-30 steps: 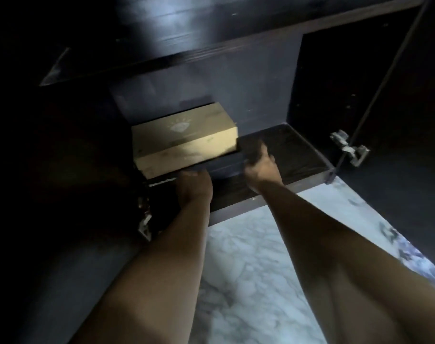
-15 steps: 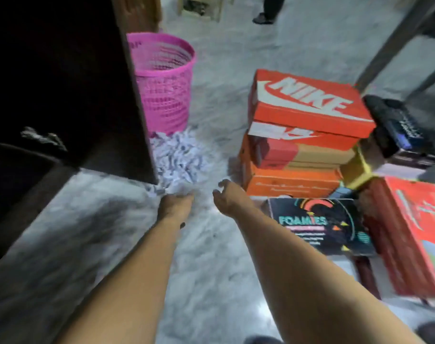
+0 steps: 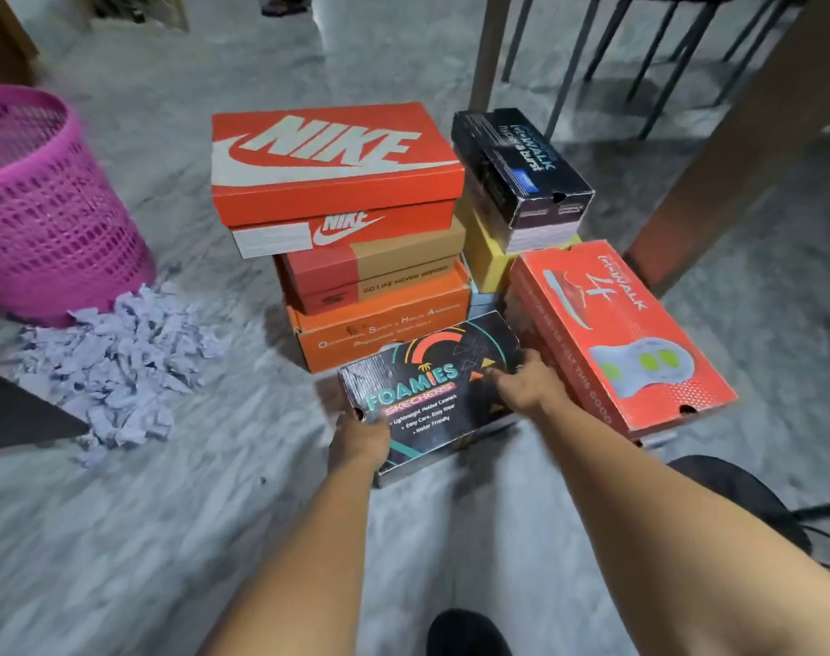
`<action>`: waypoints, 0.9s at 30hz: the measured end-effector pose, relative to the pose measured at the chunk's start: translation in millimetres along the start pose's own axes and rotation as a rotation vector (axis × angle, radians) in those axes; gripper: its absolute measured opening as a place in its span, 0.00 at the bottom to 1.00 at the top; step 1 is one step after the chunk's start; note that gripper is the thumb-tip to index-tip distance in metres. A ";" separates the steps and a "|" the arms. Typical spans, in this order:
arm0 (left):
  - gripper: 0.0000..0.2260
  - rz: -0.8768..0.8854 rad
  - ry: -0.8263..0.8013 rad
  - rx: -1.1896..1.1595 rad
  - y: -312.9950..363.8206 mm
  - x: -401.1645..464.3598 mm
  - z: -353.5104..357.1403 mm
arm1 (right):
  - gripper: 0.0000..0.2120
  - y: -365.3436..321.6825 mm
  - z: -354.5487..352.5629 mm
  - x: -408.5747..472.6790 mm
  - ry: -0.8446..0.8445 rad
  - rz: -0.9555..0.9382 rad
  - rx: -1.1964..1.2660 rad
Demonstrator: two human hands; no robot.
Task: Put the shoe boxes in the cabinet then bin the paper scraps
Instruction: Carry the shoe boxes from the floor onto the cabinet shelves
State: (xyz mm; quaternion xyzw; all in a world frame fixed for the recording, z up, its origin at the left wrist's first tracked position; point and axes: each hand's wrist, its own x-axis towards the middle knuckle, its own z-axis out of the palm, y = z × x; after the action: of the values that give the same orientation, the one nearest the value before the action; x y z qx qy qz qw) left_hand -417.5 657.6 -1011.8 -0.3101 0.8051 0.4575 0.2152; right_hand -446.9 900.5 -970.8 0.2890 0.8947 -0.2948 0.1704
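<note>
Both hands clasp the black Foamies box [image 3: 432,395] on the floor: left grip [image 3: 360,442] at its 7 o'clock corner, right grip [image 3: 526,385] at 3 o'clock. Paper scraps [image 3: 114,366] lie against the pink bin [image 3: 48,220].

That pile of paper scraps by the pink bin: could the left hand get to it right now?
Probably not yet: the left hand is gripping the Foamies box. Open floor lies between it and the paper scraps.

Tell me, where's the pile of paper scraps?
The scraps lie on the floor at the left, against the pink bin, left of the Nike stack.
</note>
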 end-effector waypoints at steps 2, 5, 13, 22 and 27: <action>0.25 -0.019 -0.008 -0.054 -15.3 13.2 9.1 | 0.41 2.4 2.1 1.0 0.010 0.001 -0.020; 0.17 -0.034 -0.011 -0.126 -19.8 12.5 7.1 | 0.42 -3.0 1.3 -1.3 0.029 0.045 -0.052; 0.12 -0.065 0.070 -0.174 -31.9 12.9 -21.8 | 0.53 -19.4 18.3 -2.2 -0.020 0.175 -0.127; 0.21 -0.239 0.405 -0.159 -119.9 -6.2 -120.1 | 0.24 -55.3 85.5 -47.2 -0.429 -0.149 -0.086; 0.21 -0.383 0.641 -0.284 -200.4 -44.4 -213.1 | 0.14 -138.8 146.5 -111.5 -0.711 -0.357 -0.227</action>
State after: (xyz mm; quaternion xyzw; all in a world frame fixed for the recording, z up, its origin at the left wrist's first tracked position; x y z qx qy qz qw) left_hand -259.6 407.7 -1000.5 -0.6082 0.6879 0.3960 -0.0105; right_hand -426.5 670.9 -970.8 -0.0113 0.8431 -0.3006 0.4458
